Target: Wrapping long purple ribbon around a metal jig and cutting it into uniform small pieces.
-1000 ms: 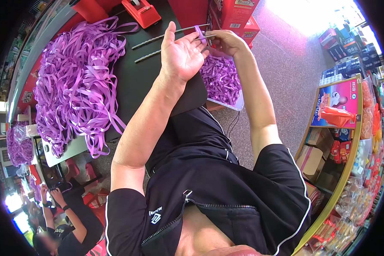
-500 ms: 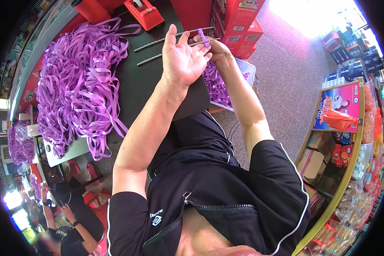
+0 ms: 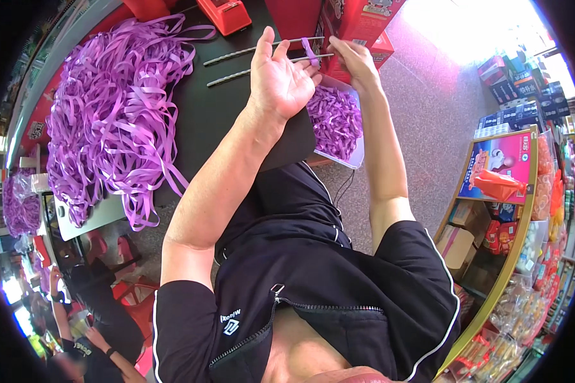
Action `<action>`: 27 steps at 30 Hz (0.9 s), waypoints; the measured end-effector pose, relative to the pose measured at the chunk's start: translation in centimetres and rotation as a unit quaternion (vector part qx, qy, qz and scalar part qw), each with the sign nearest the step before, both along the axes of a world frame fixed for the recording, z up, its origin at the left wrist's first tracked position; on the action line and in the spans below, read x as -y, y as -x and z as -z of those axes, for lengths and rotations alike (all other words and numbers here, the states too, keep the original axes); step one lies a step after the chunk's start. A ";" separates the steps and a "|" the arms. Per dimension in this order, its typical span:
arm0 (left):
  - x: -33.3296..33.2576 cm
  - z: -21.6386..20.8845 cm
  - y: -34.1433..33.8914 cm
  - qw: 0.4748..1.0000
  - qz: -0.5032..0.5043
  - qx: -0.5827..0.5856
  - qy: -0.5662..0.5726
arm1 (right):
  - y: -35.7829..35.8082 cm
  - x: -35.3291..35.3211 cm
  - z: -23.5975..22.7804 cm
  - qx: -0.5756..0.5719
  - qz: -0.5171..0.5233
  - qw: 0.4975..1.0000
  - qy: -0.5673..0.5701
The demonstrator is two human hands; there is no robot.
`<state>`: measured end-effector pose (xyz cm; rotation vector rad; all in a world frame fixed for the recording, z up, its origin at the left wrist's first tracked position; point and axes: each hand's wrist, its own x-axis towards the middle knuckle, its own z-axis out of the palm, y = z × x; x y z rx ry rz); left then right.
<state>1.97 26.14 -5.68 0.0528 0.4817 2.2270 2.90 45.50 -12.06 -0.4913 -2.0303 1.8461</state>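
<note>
Left hand (image 3: 280,80): raised over the black surface (image 3: 217,108), palm toward the camera, fingers loosely spread, fingertips meeting a short purple ribbon piece (image 3: 310,51); whether it pinches the piece cannot be told. Right hand (image 3: 354,60): fingers curled, closed on the same ribbon piece from the other side, beside the two long thin grey metal rods (image 3: 249,54) lying on the surface. Ribbon piece: looped around the rods' near ends, between both hands. Large heap of loose purple ribbon strips (image 3: 108,115): on the surface, left of the arms, spilling over its edge. Shallow clear tray of cut purple ribbon pieces (image 3: 335,121): just below the right hand, at the surface's corner. Red tape dispenser (image 3: 227,13): at the far edge. Red cartons (image 3: 358,19): behind the hands.
</note>
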 end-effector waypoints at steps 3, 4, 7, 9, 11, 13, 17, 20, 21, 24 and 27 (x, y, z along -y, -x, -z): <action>0.2 0.6 0.3 1.000 0.006 -0.017 -0.008 | -0.6 2.5 -4.0 -0.004 0.004 0.977 -0.212; 0.4 0.7 0.5 1.000 0.003 -0.022 -0.003 | -0.7 3.8 -5.1 0.005 -0.007 0.954 -0.301; 0.5 1.2 1.0 0.998 0.020 -0.044 -0.034 | -0.5 5.5 -5.9 0.027 0.033 0.879 -0.474; 0.2 0.7 0.6 0.999 0.011 -0.037 -0.025 | -0.6 5.8 -6.1 0.009 0.049 0.851 -0.523; 0.1 0.5 0.4 1.000 0.006 -0.027 -0.013 | -0.2 5.8 -6.1 0.063 0.034 0.873 -0.482; 0.2 0.6 0.5 0.999 0.003 -0.032 -0.016 | 0.0 5.8 -6.4 0.071 0.018 0.884 -0.462; 0.1 1.1 0.6 0.999 -0.002 -0.040 -0.021 | 1.1 3.6 -4.9 0.083 -0.021 0.928 -0.362; -0.1 0.9 0.4 0.999 -0.002 -0.033 -0.015 | 1.5 1.6 -3.7 0.142 -0.067 0.953 -0.261; -0.1 0.9 0.4 1.000 0.000 -0.027 -0.003 | 1.5 1.4 -3.5 0.149 -0.081 0.960 -0.224; 0.0 0.9 0.6 0.999 -0.005 -0.041 -0.006 | 1.7 0.8 -3.1 0.178 -0.106 0.966 -0.155; 0.0 0.9 0.6 0.999 -0.014 -0.035 -0.013 | 1.2 0.9 -3.8 0.135 -0.126 0.973 -0.140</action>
